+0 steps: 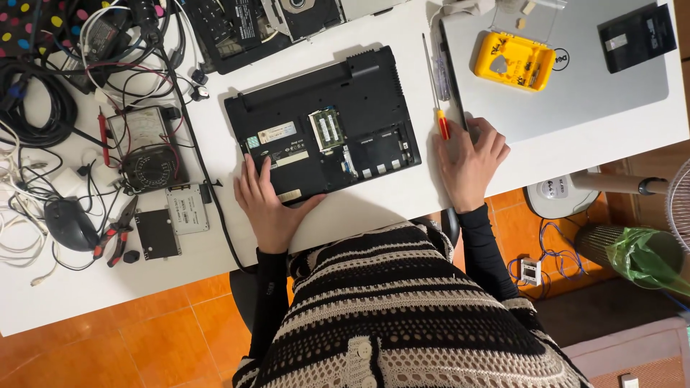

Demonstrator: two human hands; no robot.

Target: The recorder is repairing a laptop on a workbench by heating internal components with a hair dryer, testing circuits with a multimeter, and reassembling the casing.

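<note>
1. My left hand lies flat on the near left corner of the black upturned laptop, fingers spread apart on its base and clamped on nothing.
2. That laptop sits mid-table on the white table, bottom cover off, a green memory stick showing.
3. My right hand rests on the table, fingers loosely apart, fingertips touching the red-handled slim screwdriver.
4. Just beyond lies a closed silver laptop carrying a yellow plastic parts box.
</note>
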